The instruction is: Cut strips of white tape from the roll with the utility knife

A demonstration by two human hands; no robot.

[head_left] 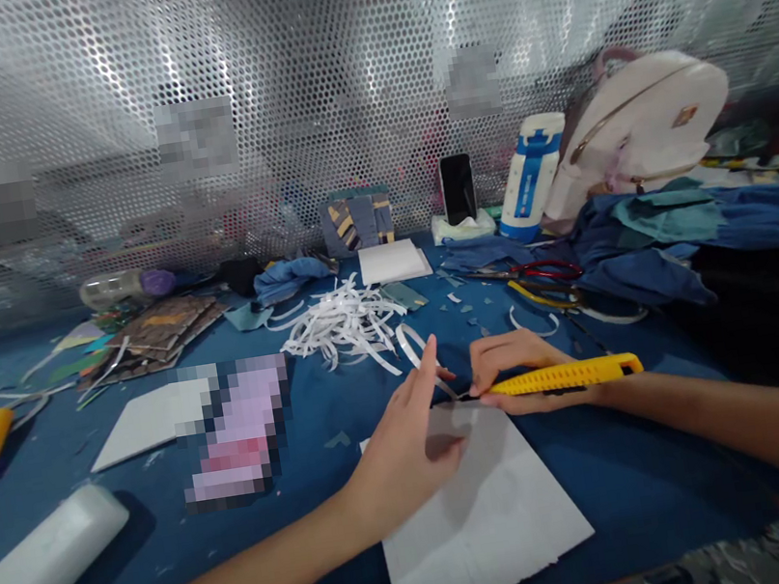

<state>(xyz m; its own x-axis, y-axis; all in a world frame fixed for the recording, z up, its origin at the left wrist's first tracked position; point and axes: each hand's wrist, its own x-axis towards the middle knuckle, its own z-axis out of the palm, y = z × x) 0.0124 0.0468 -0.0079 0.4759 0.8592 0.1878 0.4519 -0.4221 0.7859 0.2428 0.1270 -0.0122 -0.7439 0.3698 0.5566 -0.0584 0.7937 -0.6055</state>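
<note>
Near the front edge of the blue tabletop [644, 478], a white paper sheet [489, 521] is lying flat. The left hand [412, 445] is resting on the sheet's far end, fingers stretched out and held close together, fingertips touching a thin curling paper strip [416, 346]; whether they are pinching it is unclear. The right hand [510, 367] is lying just beside it, fingers wrapping tightly around a yellow utility knife [570, 374] whose tip is meeting the sheet's far edge. Behind the hands, a pile of white strips [340, 324] is sitting mid-table. Scissors [540, 271] are lying toward the back right. A white roll [36, 569] is lying at the front left corner.
</note>
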